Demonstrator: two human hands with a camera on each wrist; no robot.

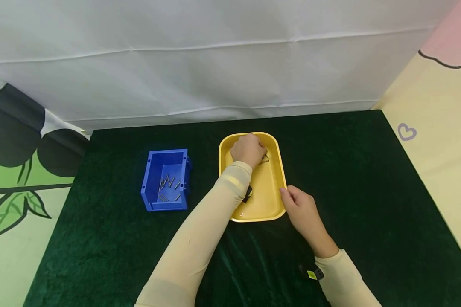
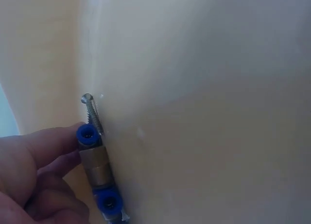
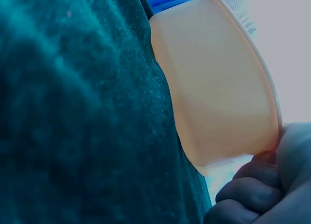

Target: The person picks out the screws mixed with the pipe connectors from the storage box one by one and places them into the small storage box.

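My left hand (image 1: 249, 149) reaches down inside the far part of a yellow tray (image 1: 266, 200). In the left wrist view its fingertips pinch a brass fitting with a blue collar (image 2: 95, 158); the thumb's contact is hidden. Just beyond the fitting lie metal screws (image 2: 91, 112), and a second blue collar (image 2: 110, 201) shows below it. Small brassy pieces (image 1: 265, 158) show beside the hand in the head view. My right hand (image 1: 301, 209) grips the tray's near right rim, thumb on top and fingers curled beneath, as the right wrist view shows.
Left of the tray stands a blue bin (image 1: 166, 206) with several screws (image 1: 169, 181) on its floor. Both containers rest on a dark green cloth (image 1: 353, 183). A white sheet (image 1: 230, 81) hangs behind the table's far edge.
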